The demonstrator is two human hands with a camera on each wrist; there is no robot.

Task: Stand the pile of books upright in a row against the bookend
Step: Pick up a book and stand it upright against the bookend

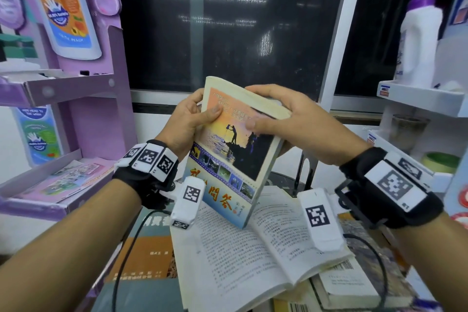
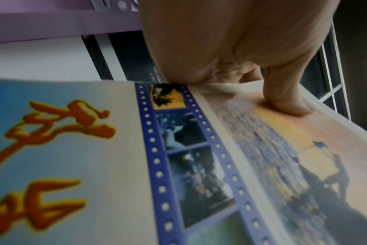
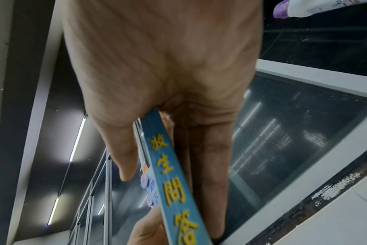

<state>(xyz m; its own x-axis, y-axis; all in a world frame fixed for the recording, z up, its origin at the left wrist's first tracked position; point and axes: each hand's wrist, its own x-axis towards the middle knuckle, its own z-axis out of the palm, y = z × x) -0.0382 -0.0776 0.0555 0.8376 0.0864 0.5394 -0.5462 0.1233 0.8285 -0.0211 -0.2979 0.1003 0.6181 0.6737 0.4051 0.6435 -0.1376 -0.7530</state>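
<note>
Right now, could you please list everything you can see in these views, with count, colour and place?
Held book: one, blue cover with sunset photo, raised above the pile, tilted.
Open book: one, white pages, flat on the pile beneath the held book.
Orange and grey book: one, lying flat at lower left.
Other flat books: at least two, pale covers, lower right under the open book.
Purple display shelf: one, left.
White bottle: one, purple cap, on the white shelf at right.
Dark window: behind.
Left hand: grips the held book's left edge.
Right hand: grips its right edge, the spine side.
</note>
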